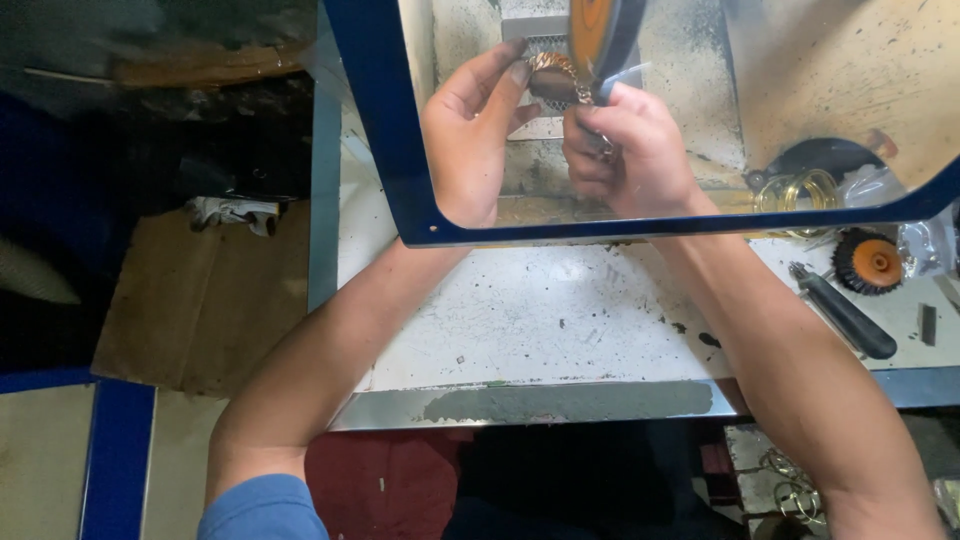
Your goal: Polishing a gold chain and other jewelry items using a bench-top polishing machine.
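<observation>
A coppery bracelet (556, 72) is pinched between both hands behind the clear shield (400, 190), left hand (470, 130) and right hand (630, 150) gripping it against the orange wheel (590, 35) at the far side of the white bench (540, 320).

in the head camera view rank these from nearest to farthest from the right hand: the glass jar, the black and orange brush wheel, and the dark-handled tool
From the right hand:
1. Glass jar, to its right behind the clear shield.
2. Brush wheel, farther right on the bench.
3. Dark-handled tool, lower right near the bench edge; close to the wheel's rank.
</observation>
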